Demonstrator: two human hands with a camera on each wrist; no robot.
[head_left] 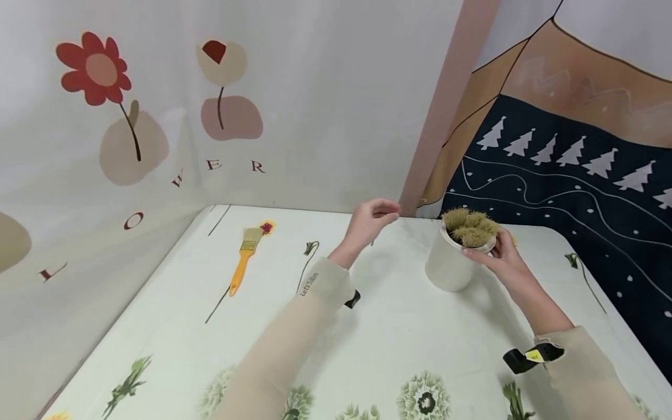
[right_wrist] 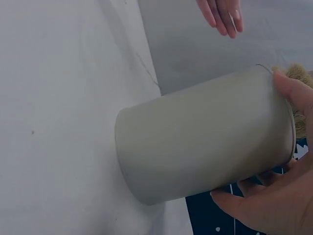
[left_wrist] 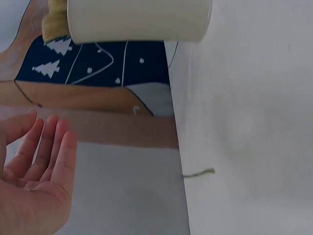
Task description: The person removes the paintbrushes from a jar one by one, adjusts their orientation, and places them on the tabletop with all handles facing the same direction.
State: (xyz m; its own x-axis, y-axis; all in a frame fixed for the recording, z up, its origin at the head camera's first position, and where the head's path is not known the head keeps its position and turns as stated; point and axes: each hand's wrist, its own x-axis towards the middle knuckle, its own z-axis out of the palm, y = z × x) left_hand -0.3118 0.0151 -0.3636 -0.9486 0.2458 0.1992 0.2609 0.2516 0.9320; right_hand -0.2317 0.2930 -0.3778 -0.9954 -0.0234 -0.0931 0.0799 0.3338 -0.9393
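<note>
A white cylindrical pot (head_left: 451, 262) stands at the right of the table with fuzzy olive-tan tufts (head_left: 469, 226) filling its mouth. My right hand (head_left: 506, 262) grips the pot near its rim, thumb on the near side. In the right wrist view, the right fingers (right_wrist: 254, 188) curl under the smooth side of the pot (right_wrist: 205, 137). My left hand (head_left: 368, 224) is raised left of the pot, apart from it. Its fingers (left_wrist: 66, 156) are loosely bent with nothing between them and the thumb.
A flat paintbrush (head_left: 245, 259) with an orange handle lies at the left of the table. The white tablecloth (head_left: 399, 326) carries printed flowers and stems. Behind it hang a pale flower-print curtain (head_left: 325, 116) and a dark cloth (head_left: 577, 192) with white trees.
</note>
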